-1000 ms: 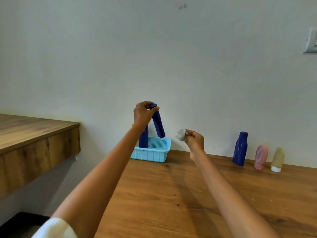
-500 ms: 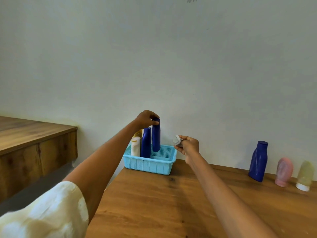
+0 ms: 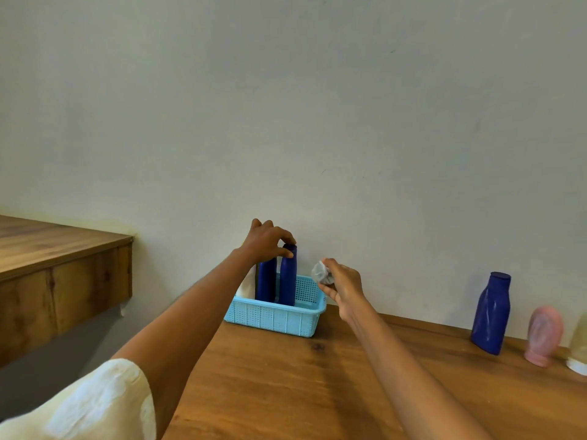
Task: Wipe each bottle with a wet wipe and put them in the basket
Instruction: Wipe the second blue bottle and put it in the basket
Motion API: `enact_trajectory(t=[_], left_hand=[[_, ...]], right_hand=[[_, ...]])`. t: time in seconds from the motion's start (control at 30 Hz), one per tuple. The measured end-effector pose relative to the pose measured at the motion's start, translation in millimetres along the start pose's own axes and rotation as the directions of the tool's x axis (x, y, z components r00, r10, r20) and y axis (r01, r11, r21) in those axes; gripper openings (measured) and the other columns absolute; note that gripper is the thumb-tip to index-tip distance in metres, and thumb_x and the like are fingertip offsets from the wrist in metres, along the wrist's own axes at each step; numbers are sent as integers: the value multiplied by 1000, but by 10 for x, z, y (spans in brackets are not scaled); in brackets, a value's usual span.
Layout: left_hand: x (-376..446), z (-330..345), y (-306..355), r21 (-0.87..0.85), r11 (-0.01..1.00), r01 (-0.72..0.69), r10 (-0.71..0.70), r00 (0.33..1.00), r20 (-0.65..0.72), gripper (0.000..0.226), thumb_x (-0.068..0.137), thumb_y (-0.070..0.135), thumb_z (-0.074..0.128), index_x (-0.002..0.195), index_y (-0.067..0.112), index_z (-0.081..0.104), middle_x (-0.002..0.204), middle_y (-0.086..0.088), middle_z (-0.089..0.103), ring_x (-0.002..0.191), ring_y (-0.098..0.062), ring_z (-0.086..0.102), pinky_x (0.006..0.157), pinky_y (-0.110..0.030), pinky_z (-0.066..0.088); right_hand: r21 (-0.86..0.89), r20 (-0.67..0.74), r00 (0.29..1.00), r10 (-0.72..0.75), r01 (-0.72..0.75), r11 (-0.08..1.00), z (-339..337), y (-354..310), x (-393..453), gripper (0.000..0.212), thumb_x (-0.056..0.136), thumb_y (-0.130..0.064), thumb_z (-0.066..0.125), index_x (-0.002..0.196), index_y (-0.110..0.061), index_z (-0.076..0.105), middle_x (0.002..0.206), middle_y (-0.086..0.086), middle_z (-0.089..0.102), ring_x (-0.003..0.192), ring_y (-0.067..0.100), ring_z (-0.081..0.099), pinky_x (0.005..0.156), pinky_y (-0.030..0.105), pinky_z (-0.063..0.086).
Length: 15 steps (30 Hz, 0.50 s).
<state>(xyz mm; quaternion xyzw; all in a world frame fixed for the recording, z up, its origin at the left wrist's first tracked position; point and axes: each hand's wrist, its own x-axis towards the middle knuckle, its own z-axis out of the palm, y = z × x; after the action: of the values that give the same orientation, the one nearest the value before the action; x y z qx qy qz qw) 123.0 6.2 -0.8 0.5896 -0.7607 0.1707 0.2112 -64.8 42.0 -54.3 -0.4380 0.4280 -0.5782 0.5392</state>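
Blue bottle being set upright in the basket; three bottles remain outside it.

The slim matte blue bottle (image 3: 288, 277) stands inside the light-blue perforated plastic basket (image 3: 273, 317), the left hand (image 3: 266, 241) pinching its cap from above. Beside it in the basket stand a second blue bottle (image 3: 266, 282) and a white bottle (image 3: 246, 287), largely hidden by the forearm. The right hand (image 3: 341, 285), just right of the basket, is closed round a crumpled wet wipe (image 3: 319, 272). Well right of the basket, on the wood-grain tabletop (image 3: 286, 376) against the wall, wait a broad-shouldered blue bottle (image 3: 490, 312), a rounded pink bottle (image 3: 543, 335) and a pale bottle (image 3: 578, 350) cut by the frame edge. Judged roughly half done.
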Motion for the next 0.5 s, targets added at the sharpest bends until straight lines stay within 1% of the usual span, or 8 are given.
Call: enact_trajectory(t=[0.13,0.23,0.33,0.4,0.43,0.47,0.5], left_hand=[[1,-41,-13,145,989,-23,22,1000,10,38,82,48,62,119,35,60,127,2,53,118,-19,38,94,-36,24],[4,-44,-11,200,978,-49,37,997,62,45,82,51,61,125,37,56,138,1,43,128,-21,31,103,-40,21],[-35,-45,21,184,982,-36,17,995,101,49,84,52,58,129,36,52,145,-1,36,135,-23,25,109,-45,16],[-74,-52,71,144,990,-9,-5,995,97,48,86,52,56,130,35,51,147,-1,34,137,-23,23,110,-47,14],[-101,-59,115,116,993,7,-17,996,85,47,87,52,54,131,35,51,148,-1,34,137,-22,24,110,-47,14],[-128,-71,166,83,996,21,-27,997,70,46,88,51,53,130,34,51,148,0,34,137,-22,24,110,-46,14],[-153,-82,240,51,998,28,-31,998,58,45,88,51,52,130,33,51,147,0,34,136,-21,26,110,-46,15]], right_hand=[[-12,15,1000,-5,5,1000,31,1,11,11,88,-20,63,82,-12,58,94,10,62,91,22,62,79,30,54],[-5,20,1000,-22,22,1000,33,-3,23,8,87,-17,64,89,-10,61,98,10,63,91,20,62,80,29,54],[-36,8,998,-56,56,998,22,-9,12,19,85,-13,66,102,-7,61,105,10,63,96,22,62,84,31,54],[-76,-35,997,-72,69,995,8,-23,-4,13,86,-6,64,99,-9,63,107,11,64,97,22,61,83,32,55],[-84,-60,995,-78,73,994,-6,-41,-19,14,86,-1,61,96,-10,64,108,11,64,96,22,62,83,32,55],[-79,-77,993,-87,81,994,-17,-69,-41,18,85,3,58,96,-11,63,109,10,65,96,22,62,83,32,55],[-74,-95,990,-99,92,993,-40,-103,-74,23,84,5,57,101,-10,62,111,10,64,97,22,63,83,31,54]])
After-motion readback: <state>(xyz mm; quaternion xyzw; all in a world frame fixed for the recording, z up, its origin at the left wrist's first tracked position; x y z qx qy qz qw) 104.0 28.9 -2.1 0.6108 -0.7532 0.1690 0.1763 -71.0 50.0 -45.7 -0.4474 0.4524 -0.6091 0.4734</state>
